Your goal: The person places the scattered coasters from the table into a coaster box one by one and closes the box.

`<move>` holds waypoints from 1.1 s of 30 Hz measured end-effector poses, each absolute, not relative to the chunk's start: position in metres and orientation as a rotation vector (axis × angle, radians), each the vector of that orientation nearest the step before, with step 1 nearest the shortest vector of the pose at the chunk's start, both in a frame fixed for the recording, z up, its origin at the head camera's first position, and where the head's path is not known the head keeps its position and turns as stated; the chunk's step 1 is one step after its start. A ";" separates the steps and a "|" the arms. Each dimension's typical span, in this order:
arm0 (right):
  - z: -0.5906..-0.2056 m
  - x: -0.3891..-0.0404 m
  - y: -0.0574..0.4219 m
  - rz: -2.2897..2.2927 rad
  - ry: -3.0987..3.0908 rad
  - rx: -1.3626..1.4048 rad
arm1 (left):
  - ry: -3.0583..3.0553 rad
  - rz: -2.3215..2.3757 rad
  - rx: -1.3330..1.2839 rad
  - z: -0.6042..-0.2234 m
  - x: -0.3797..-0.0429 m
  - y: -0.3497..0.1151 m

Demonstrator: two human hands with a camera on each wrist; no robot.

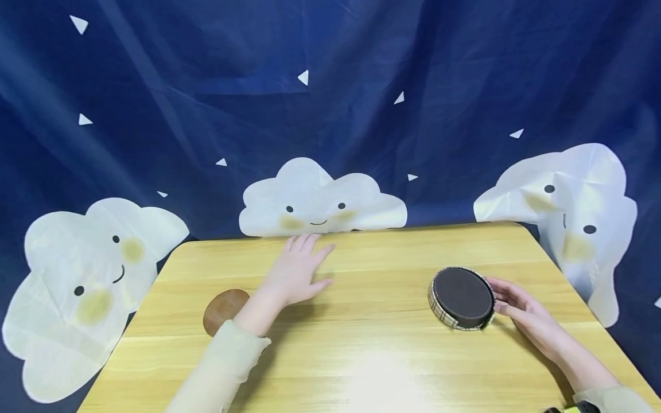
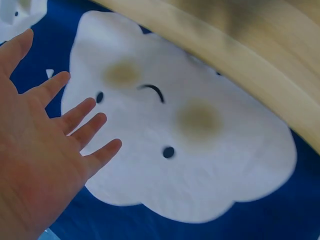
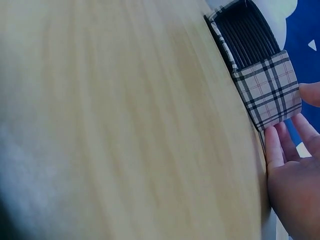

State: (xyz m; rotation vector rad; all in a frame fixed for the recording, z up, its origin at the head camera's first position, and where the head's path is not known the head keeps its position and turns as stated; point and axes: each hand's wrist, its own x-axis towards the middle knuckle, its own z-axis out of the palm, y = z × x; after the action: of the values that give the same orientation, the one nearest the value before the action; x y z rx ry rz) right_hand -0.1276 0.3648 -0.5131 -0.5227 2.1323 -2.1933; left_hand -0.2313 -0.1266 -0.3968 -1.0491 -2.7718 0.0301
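Note:
My left hand (image 1: 294,275) is over the left-middle part of the table with its fingers spread, holding nothing. The left wrist view shows the same hand (image 2: 45,135) with an empty palm. Partly behind my left forearm lies a round brown coaster (image 1: 225,310). Toward the right stands a round plaid coaster holder (image 1: 440,310) with a stack of black coasters (image 1: 463,293) in it. My right hand (image 1: 529,315) holds the right side of this holder, thumb and fingers against its wall. In the right wrist view the black coaster edges (image 3: 246,35) show through the holder's opening.
The wooden table (image 1: 361,338) has a bright glare near its front. A dark blue curtain (image 1: 330,115) with white smiling clouds hangs behind the table's far edge. A dark and yellow-green object (image 1: 573,408) shows at the bottom right, by my right sleeve.

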 end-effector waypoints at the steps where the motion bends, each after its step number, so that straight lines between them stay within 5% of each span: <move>1: -0.513 -0.128 0.364 -2.194 2.131 -0.526 | -2.781 0.025 -1.026 -0.397 -0.230 -0.133; 33: -0.513 -0.127 0.364 -2.193 2.147 -0.550 | -3.026 -0.068 -0.544 -0.463 -0.194 -0.270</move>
State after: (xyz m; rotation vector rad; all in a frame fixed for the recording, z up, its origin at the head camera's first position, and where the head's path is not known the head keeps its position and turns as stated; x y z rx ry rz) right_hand -0.1273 0.3644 -0.5134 -0.5497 2.1474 -2.1933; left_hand -0.1942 -0.2698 -0.4633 -0.5439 -3.0260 -0.0679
